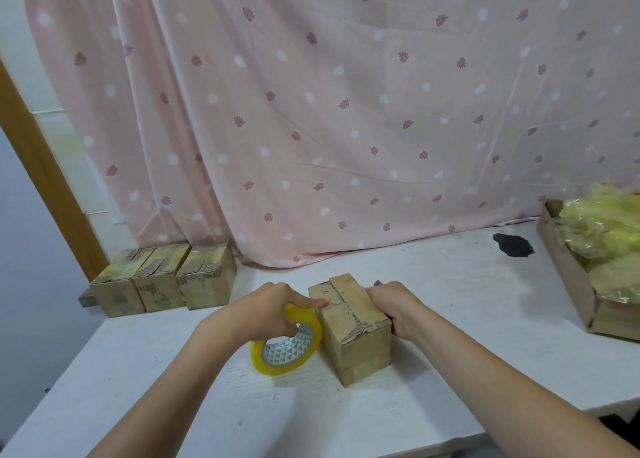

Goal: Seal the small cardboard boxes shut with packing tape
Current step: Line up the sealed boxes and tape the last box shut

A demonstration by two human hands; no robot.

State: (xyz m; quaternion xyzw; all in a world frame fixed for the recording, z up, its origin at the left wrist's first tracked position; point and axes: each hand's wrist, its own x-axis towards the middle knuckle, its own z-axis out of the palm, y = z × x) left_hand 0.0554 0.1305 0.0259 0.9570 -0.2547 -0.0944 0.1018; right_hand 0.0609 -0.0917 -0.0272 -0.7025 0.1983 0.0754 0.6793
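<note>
left hand (266, 310) grips tape roll (285, 345), thumb on box (349, 326) top | right hand (398, 310) clasps box side | we risk flaps springing, tape wrinkling

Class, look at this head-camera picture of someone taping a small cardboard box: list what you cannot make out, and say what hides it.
- Right side of the box: covered by the right hand.
- Free end of the tape roll: hidden under the left hand.
- Contents of the open carton: buried under crumpled plastic film, and cut off by the right edge.
- Box contents: flaps are closed.
</note>
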